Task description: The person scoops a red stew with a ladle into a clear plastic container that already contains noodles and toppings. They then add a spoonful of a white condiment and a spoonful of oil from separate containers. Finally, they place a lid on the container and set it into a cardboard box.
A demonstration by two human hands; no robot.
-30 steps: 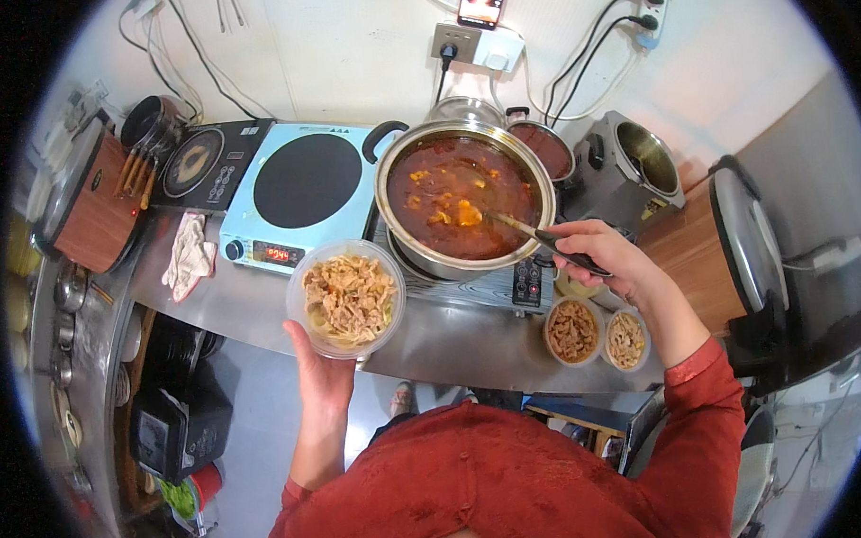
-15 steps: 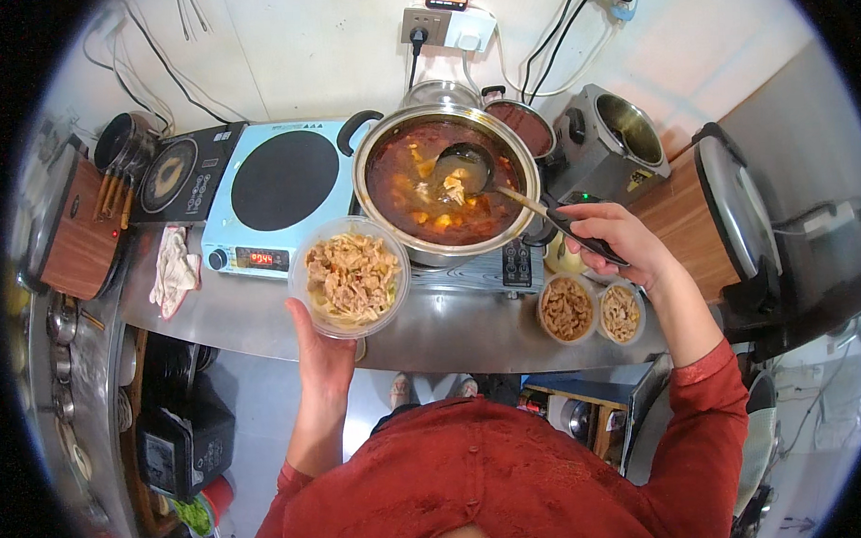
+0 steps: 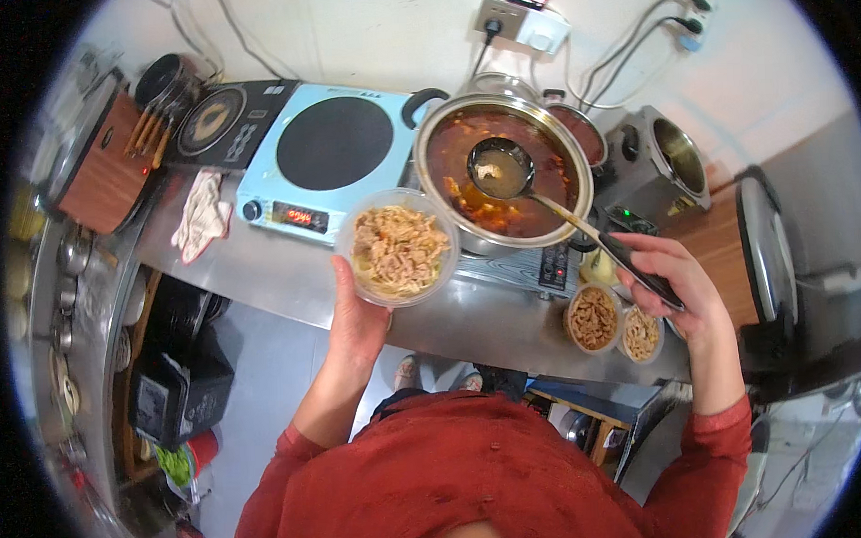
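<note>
My left hand holds a clear round plastic tub from below, filled with pale shredded meat. My right hand grips the black handle of a ladle. The ladle's dark bowl is in the large steel pot, with broth and a pale piece of food in it. Reddish-brown soup with yellowish bits fills the pot. The tub is just left of and nearer than the pot, its rim close to the pot's side. Fingers under the tub are partly hidden.
Left of the pot stands a light-blue induction cooker, then a black cooktop. A cloth lies on the steel counter. Two tubs of meat, one brown and one paler, sit near my right hand. A lidded cooker stands far right.
The ladle's bowl has tipped level and now carries broth and a pale piece. My view has shifted and tilted; my left hand still holds the tub beside the pot.
</note>
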